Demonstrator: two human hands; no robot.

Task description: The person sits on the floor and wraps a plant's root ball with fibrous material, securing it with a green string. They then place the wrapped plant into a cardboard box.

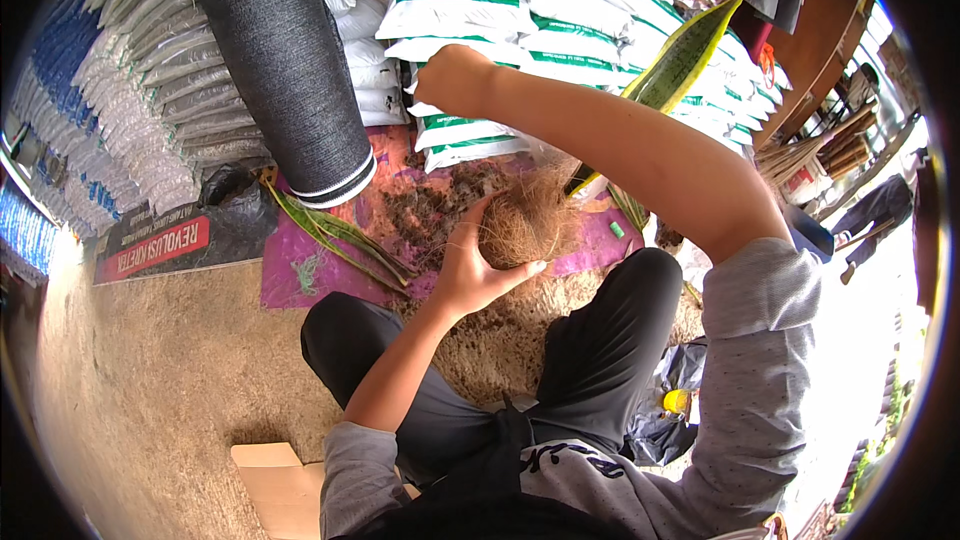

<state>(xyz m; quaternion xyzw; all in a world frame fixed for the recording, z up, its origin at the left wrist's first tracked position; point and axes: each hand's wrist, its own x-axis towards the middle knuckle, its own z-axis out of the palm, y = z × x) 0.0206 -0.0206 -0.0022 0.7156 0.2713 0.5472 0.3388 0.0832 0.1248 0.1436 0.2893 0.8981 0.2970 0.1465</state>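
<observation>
My left hand [466, 274] grips a round ball of brown coconut fibre [525, 229] from its left and lower side, thumb towards me. Behind the ball, partly covered by my right arm, rises a snake plant leaf [686, 52] with yellow edges. My right hand [456, 81] is raised in a fist beyond the ball, apart from it, in front of white sacks. Any thin strand in that fist is too fine to see. Loose fibre and soil [442, 202] lie on a purple plastic sheet [330, 292]. A small green spool [616, 229] sits right of the ball.
More snake plant leaves [337, 232] lie on the sheet's left. A roll of black netting [281, 60] leans there. Stacked white sacks [465, 11] wall the far side. Cardboard [277, 487] lies at lower left, a black plastic bag [664, 427] at right. Another person's legs [874, 214] show far right.
</observation>
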